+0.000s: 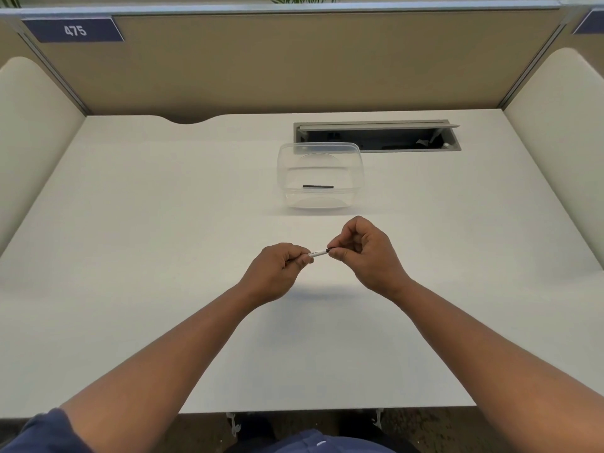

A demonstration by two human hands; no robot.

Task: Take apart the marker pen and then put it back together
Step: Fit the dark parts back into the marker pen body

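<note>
A white counter (163, 223) fills most of the view, walled at the back and sides by tan partition panels (294, 67); a blue label (73, 30) reading 475 sits on the back panel at the upper left. Toward the back right of the counter, an open grey cable tray (376, 135) is set into the surface. Just in front of it stands a clear plastic tub (320, 174) with a thin black stick (318, 186) lying flat inside.

Two bare forearms reach in from the bottom edge and meet near the middle of the counter, in front of the tub. The left hand (277, 273) is curled around one end of the marker pen (317, 253), its fingers closed over it. The right hand (366, 253) pinches the pen's other, dark end between thumb and fingertips. The short white stretch of barrel showing between the hands carries small print and is held above the counter, nearly level.
</note>
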